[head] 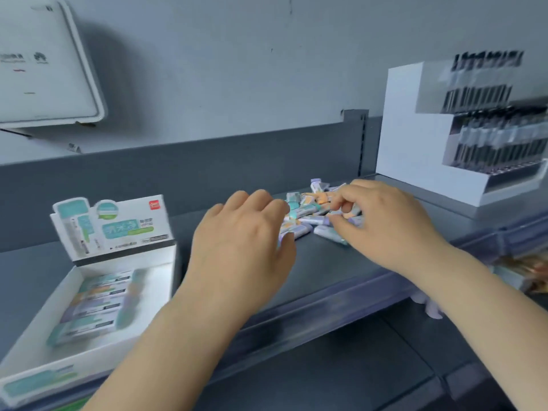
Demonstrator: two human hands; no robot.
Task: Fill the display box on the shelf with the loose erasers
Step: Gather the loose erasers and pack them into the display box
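Observation:
A pile of loose wrapped erasers (308, 213), teal, purple and orange, lies on the grey shelf (341, 262) at centre. My right hand (382, 221) is on the pile's right side, fingers curled and pinching an eraser. My left hand (240, 238) hovers over the pile's left edge with fingers loosely bent; whether it holds anything is hidden. The white display box (44, 345) with an upright printed lid stands at the left, holding a short row of several erasers (95, 304).
A white tiered display of dark pens (480, 134) stands at the shelf's right end. A white device (44, 63) hangs on the wall at upper left. The shelf's front lip runs below my forearms.

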